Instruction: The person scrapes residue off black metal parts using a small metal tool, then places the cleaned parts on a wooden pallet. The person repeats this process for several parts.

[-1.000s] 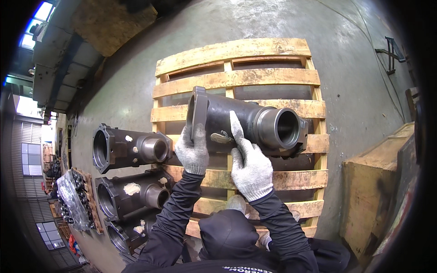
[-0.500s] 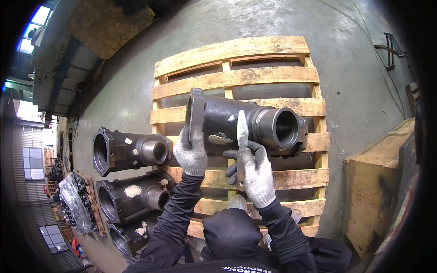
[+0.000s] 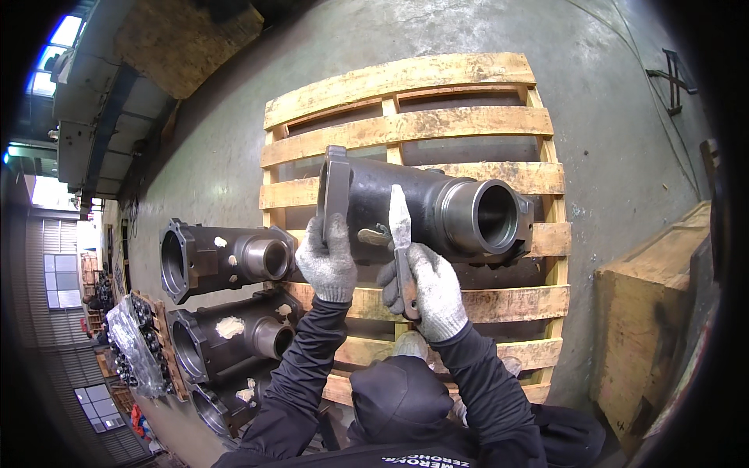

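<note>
A black cast metal housing (image 3: 374, 183) lies across the wooden pallet in front of me, its machined round end pointing right. My left hand (image 3: 328, 261), in a pale knit glove, grips the near edge of its left flange. In my gloved right hand (image 3: 434, 292) is a putty knife (image 3: 406, 274), held by its handle with the blade pointing away from me. Whitish filler coats the blade, which overlaps the housing's near side in view; whether it touches the metal I cannot tell. Left of the blade, a tan-grey patch (image 3: 373, 236) shows on the housing.
Several similar housings (image 3: 226, 253) with cream filler patches stand to the left. The slatted pallet (image 3: 406, 74) has gaps between its boards. A wooden crate (image 3: 644, 312) stands at the right. Farther left is a plastic-wrapped load (image 3: 136, 351) on a pallet.
My right hand and the putty knife have shifted slightly left, bringing the blade closer to the tan-grey patch. The left hand keeps its place on the flange.
</note>
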Demonstrator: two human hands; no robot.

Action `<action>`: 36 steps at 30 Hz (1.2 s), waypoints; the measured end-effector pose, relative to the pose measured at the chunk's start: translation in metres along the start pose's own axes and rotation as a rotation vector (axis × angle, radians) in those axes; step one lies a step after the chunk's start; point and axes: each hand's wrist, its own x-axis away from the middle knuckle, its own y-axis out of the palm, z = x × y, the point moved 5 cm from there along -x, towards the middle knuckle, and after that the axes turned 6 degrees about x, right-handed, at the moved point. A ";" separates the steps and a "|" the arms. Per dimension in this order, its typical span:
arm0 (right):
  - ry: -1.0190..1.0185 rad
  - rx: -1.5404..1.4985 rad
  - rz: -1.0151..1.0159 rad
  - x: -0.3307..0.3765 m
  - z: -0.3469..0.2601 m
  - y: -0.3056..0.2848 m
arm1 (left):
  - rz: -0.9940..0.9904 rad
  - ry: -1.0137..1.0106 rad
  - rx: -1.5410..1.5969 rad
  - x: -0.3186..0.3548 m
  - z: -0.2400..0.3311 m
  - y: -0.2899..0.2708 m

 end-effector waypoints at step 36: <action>0.065 0.105 -0.073 0.013 0.014 -0.013 | 0.020 -0.009 -0.005 0.001 0.004 0.001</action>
